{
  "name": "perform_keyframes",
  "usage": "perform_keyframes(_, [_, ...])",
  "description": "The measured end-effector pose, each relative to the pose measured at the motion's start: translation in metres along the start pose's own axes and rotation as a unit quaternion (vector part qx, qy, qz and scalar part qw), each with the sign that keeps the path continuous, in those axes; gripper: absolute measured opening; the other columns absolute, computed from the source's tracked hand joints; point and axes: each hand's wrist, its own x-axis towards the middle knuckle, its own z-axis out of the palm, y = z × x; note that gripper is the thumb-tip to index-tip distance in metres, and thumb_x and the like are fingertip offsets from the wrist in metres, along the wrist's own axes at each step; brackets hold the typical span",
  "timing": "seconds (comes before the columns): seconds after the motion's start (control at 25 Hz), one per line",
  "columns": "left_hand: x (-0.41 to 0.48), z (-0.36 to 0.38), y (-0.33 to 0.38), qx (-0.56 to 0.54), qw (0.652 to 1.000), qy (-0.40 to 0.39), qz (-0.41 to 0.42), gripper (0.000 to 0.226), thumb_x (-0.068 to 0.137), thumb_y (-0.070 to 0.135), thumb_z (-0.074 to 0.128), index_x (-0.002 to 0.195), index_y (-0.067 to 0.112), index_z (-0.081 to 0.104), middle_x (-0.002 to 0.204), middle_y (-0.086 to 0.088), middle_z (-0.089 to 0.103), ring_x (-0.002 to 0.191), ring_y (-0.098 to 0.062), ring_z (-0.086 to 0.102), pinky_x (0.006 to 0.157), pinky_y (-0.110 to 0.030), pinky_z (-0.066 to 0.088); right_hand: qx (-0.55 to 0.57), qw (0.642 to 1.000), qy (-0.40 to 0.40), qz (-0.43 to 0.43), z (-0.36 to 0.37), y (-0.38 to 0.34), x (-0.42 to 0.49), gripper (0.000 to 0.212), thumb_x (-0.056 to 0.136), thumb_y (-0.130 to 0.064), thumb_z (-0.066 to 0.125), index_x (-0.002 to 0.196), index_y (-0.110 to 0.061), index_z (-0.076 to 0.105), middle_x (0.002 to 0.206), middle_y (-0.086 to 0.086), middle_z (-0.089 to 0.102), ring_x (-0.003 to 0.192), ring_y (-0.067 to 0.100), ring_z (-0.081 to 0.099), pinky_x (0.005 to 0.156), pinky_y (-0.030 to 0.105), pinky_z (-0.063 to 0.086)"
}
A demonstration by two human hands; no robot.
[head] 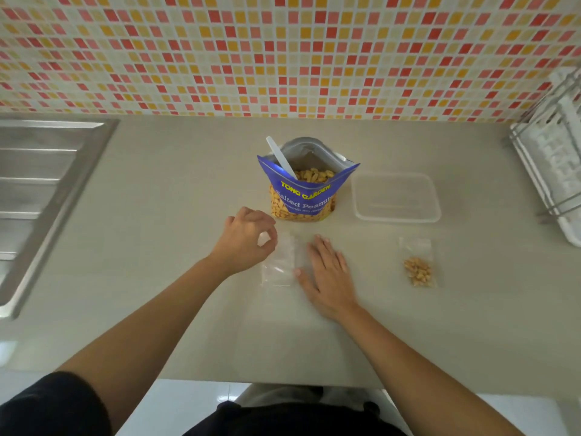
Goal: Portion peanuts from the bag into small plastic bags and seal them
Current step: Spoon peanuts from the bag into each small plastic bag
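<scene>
**Inspector A:** Where do we record the work piece?

**Inspector B:** We find the empty small bag point(279, 264) flat on the grey counter point(157, 247) at the centre of the frame, just below the peanut bag point(301, 196). The left hand point(248, 240) is curled at its upper left corner, thumb and forefinger drawn together. We judge they pinch the film edge, though the clear plastic makes contact hard to confirm. The right hand point(327, 272) lies flat with straight fingers, pressing the bag's right side down.

**Inspector A:** Handling?

**Inspector B:** We rate it near weightless, limp and slick, and its two walls will likely cling together. We advise taking hold at the mouth, one wall per hand, and rubbing them apart. The peanut bag is stiffer, blue outside and silver within. It stands open unaided, with a white plastic spoon point(280, 157) propped inside. Loose nuts will roll, so the small mouth must be held wide.

**Inspector A:** Other items?

**Inspector B:** A filled small bag point(418, 264) lies right of centre, nuts heaped in its lower end. We cannot tell whether its strip is closed. A clear, round-cornered tub point(396, 196) sits beside the peanut bag. We also note a steel sink point(47, 184) at the left edge, a white wire rack point(550, 171) at the right edge, and glossy mosaic tile point(283, 58) across the top.
</scene>
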Motion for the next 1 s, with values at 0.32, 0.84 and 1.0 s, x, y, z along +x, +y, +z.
perform_keyframes(0.32, [-0.001, -0.114, 0.055, -0.362, 0.932, 0.0, -0.02, 0.006, 0.081, 0.015, 0.068, 0.077, 0.015, 0.074, 0.074, -0.007, 0.071, 0.071, -0.009, 0.061, 0.07, -0.021, 0.047, 0.548, 0.829, 0.105, 0.038, -0.089, -0.058, 0.003, 0.016, 0.081, -0.002, 0.066, 0.084, -0.016, 0.06, 0.069, -0.011, 0.065, 0.066, 0.001, 0.059, 0.07, 0.019, 0.05])
perform_keyframes(0.84, [0.035, -0.15, 0.077, -0.325, 0.943, 0.069, 0.037, 0.013, 0.08, 0.006, 0.068, 0.083, 0.019, 0.067, 0.075, 0.004, 0.068, 0.067, -0.001, 0.062, 0.067, -0.013, 0.051, 0.502, 0.847, 0.173, -0.017, -0.182, -0.061, 0.035, 0.028, 0.082, -0.007, 0.065, 0.101, -0.027, 0.059, 0.081, -0.006, 0.06, 0.065, -0.004, 0.058, 0.065, 0.013, 0.045])
perform_keyframes(1.0, [0.038, -0.15, 0.08, -0.342, 0.937, 0.072, 0.002, 0.023, 0.081, 0.003, 0.064, 0.084, 0.025, 0.065, 0.067, 0.002, 0.068, 0.063, -0.005, 0.064, 0.064, -0.016, 0.052, 0.484, 0.859, 0.162, -0.04, -0.186, -0.057, 0.034, 0.043, 0.078, -0.003, 0.069, 0.108, -0.03, 0.053, 0.09, 0.0, 0.066, 0.075, 0.007, 0.065, 0.073, 0.02, 0.052])
